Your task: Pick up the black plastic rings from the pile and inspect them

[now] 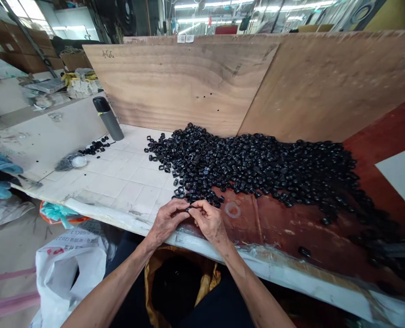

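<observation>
My left hand point(169, 220) and my right hand point(209, 219) meet at the table's front edge, fingertips pinched together. Between them is a small black plastic ring point(188, 209), mostly hidden by the fingers. Both hands seem to grip this one piece. Just beyond the fingertips begins a large pile of black plastic rings point(257, 164), spread over the white tiled part and the red-brown part of the table. A few loose rings lie right behind my fingers. One more black piece point(304, 251) sits alone near the front edge, to the right of my right hand.
A grey flask point(110, 119) stands at the back left, near a small group of black bits point(96, 146) and a clear plastic bag point(69, 161). Wooden boards point(189, 86) wall the back. Below the table edge are an open yellow-rimmed bag point(150, 291) and a white sack point(69, 264).
</observation>
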The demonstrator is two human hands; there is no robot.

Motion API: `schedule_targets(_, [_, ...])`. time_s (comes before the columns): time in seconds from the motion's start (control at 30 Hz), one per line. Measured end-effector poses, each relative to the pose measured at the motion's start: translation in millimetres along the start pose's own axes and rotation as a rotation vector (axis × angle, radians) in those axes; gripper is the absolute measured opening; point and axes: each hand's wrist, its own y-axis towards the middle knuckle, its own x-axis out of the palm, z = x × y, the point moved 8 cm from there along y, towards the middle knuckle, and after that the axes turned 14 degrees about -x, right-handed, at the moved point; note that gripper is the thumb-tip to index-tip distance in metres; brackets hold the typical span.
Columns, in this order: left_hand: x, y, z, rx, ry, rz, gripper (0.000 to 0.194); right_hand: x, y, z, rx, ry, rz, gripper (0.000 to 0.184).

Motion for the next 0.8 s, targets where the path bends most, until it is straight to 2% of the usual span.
schedule_targets(0.13, [2.0, -4.1, 12.1, 0.104, 0.071, 0.017, 0.014, 8.5, -2.3, 10.3, 0.123, 0.107, -0.052, 0.030])
schedule_targets(0.2, [3.1, -5.2, 15.3, 0.126, 0.096, 0.018, 0.013, 8.9, -1.4, 10.3, 0.103, 0.057, -0.060, 0.038])
schedule_targets(0.37, [7.3, -2.3, 10.1, 0.041, 0.104, -0.036, 0.012, -0.6, 4.1, -6.5, -0.123, -0.154, 0.020, 0.040])
schedule_targets(0.5, [8.6, 0.4, 6.3, -0.041, 0.024, -0.048, 0.012, -5.9, 2.6, -4.1, -0.046, -0.034, 0.097, 0.023])
schedule_targets(0.63, [3.2, 1.3, -6.9, -0.174, -0.168, 0.007, 0.018, 2.6, 1.0, -10.4, -0.073, 0.073, -0.017, 0.023])
schedule_targets(0.77, [2.2, 0.1, -10.4, -0.178, -0.180, 0.007, 0.017, 2.6, -1.2, -7.4, -0.091, -0.021, -0.023, 0.015])
schedule_targets(0.8, [1.9, -0.1, -9.6, -0.168, -0.172, 0.008, 0.017, 1.7, -1.4, -7.7, -0.114, -0.082, -0.013, 0.022])
